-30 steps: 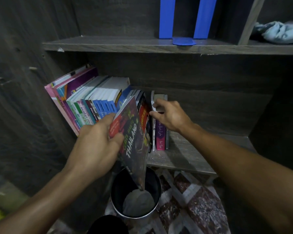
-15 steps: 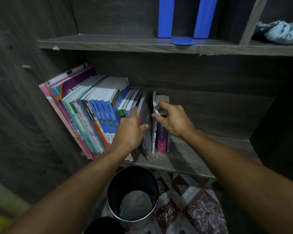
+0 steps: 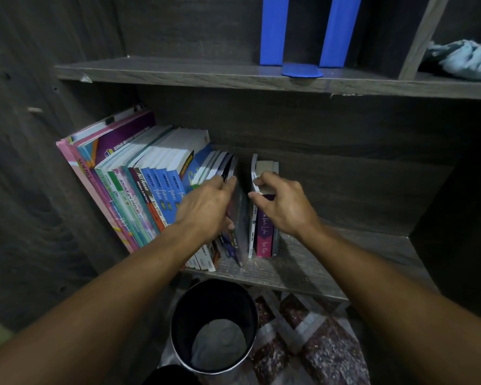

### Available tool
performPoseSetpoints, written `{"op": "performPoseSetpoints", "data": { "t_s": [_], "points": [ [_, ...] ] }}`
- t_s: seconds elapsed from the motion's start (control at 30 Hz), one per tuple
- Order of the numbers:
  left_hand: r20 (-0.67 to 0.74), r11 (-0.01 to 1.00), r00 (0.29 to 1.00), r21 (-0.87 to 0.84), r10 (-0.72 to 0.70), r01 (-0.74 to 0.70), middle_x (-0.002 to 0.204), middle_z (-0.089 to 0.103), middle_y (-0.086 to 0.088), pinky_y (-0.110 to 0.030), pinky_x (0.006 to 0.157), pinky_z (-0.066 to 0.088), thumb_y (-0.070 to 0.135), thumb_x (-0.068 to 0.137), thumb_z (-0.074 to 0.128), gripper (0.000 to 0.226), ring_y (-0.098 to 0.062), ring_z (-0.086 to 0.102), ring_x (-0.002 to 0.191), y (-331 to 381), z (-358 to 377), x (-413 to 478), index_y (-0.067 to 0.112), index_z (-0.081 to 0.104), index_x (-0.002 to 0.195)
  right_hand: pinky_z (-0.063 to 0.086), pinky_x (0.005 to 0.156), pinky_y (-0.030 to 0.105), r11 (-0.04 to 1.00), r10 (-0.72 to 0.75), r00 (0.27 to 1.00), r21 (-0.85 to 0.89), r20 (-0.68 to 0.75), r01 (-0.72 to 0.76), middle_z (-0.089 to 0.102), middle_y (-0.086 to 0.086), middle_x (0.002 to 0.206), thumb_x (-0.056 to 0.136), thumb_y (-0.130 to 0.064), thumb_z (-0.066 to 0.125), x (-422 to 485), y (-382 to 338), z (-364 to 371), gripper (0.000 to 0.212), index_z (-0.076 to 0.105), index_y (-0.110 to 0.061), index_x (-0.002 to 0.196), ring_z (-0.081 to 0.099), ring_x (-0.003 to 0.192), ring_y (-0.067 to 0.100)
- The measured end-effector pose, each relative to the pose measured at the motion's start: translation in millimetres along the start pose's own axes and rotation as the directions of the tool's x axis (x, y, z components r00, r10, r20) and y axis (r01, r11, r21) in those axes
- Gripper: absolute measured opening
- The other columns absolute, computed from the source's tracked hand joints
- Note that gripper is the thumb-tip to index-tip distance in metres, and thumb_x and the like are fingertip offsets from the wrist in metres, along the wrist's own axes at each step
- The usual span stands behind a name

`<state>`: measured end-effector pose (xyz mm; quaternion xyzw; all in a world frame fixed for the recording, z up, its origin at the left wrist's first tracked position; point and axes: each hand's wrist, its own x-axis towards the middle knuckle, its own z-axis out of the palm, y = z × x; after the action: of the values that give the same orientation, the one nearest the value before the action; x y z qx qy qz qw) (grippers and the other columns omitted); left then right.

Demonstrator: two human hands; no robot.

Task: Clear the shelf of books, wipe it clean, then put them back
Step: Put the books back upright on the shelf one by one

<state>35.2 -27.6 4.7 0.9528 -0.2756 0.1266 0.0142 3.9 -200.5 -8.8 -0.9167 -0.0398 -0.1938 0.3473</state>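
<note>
Nearest to you, a dark bin (image 3: 214,326) stands on the patterned floor (image 3: 317,348) just below the shelf (image 3: 303,270), with something pale lying in its bottom. Both your bare forearms reach up and over it toward the books (image 3: 139,190). Your left hand (image 3: 206,207) is closed on a thin dark book (image 3: 239,215) at the right end of the leaning row, fingers curled over its top edge and thumb low against its side; that book stands on the shelf board, tilted left with its neighbours. Your right hand (image 3: 283,204) is half open, fingers hooked over the tops of a small upright group (image 3: 263,237) that stands just right of a narrow gap; thumb and forefinger are spread and you have nothing clamped. The magenta spine in that group faces you. Further left, the row of blue, teal and pink spines leans against the cabinet's side wall (image 3: 39,190). The shelf board to the right of your hand is bare and dusty. Above, on the upper shelf (image 3: 178,76), a blue bookend (image 3: 301,37) stands with its foot at the front edge, and farthest right a crumpled pale cloth (image 3: 467,61) lies in the next compartment.
</note>
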Motion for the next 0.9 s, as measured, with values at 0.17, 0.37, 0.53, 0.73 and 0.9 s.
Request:
{"op": "performPoseSetpoints", "data": {
  "t_s": [0.17,0.37,0.53,0.73,0.9],
  "points": [
    [-0.179,0.977,0.981,0.186,-0.067,0.101,0.137,0.043,-0.011,-0.037,0.098,0.036,0.044,0.081,0.071,0.089,-0.027,0.039,0.123,6,4,4,0.014,0.024,0.151,0.055,0.089,0.036,1.0,-0.003,1.0,-0.008,-0.004,0.003,0.064,0.004,0.118,0.094,-0.03,0.064,1,1,4,0.024,0.062,-0.019,0.115,0.063,0.106,0.014],
    [-0.234,0.979,0.971,0.179,-0.057,0.101,0.128,0.051,-0.011,-0.036,0.099,0.039,0.035,0.075,0.08,0.069,-0.025,0.045,0.12,1,13,0,0.005,0.053,0.13,0.055,0.088,0.038,0.999,-0.022,0.999,-0.026,-0.025,0.022,0.062,0.004,0.116,0.096,-0.028,0.063,2,-4,11,0.02,0.062,-0.018,0.113,0.061,0.103,0.014],
    [-0.162,0.998,0.985,-0.037,-0.062,0.057,0.124,0.055,-0.013,-0.036,0.089,0.052,0.003,0.075,0.078,0.045,-0.026,0.052,0.114,-5,10,6,0.0,0.061,0.117,0.028,0.109,0.019,0.997,-0.046,0.997,-0.069,-0.063,0.042,0.044,0.009,0.149,0.097,-0.024,0.061,1,-10,16,0.027,0.064,-0.011,0.12,0.039,0.136,0.017],
    [-0.157,0.99,0.979,-0.073,-0.127,0.117,0.146,0.04,-0.015,-0.034,0.1,0.045,0.009,0.079,0.077,0.049,-0.027,0.043,0.131,-2,9,9,-0.002,0.056,0.122,0.025,0.115,0.027,0.999,0.014,0.999,-0.038,-0.043,-0.016,0.015,0.009,0.164,0.096,-0.032,0.061,7,-13,33,0.036,0.061,-0.022,0.131,0.026,0.147,0.023],
    [-0.184,0.999,0.981,0.0,-0.053,0.054,0.14,0.047,-0.011,-0.032,0.1,0.042,0.013,0.084,0.073,0.061,-0.025,0.044,0.127,-3,11,5,0.003,0.046,0.137,0.017,0.116,0.029,0.986,0.147,0.989,0.08,0.024,-0.148,0.003,0.002,0.167,0.087,-0.027,0.075,-11,14,44,0.089,0.02,-0.031,0.156,0.01,0.152,0.017]
  ]
}}
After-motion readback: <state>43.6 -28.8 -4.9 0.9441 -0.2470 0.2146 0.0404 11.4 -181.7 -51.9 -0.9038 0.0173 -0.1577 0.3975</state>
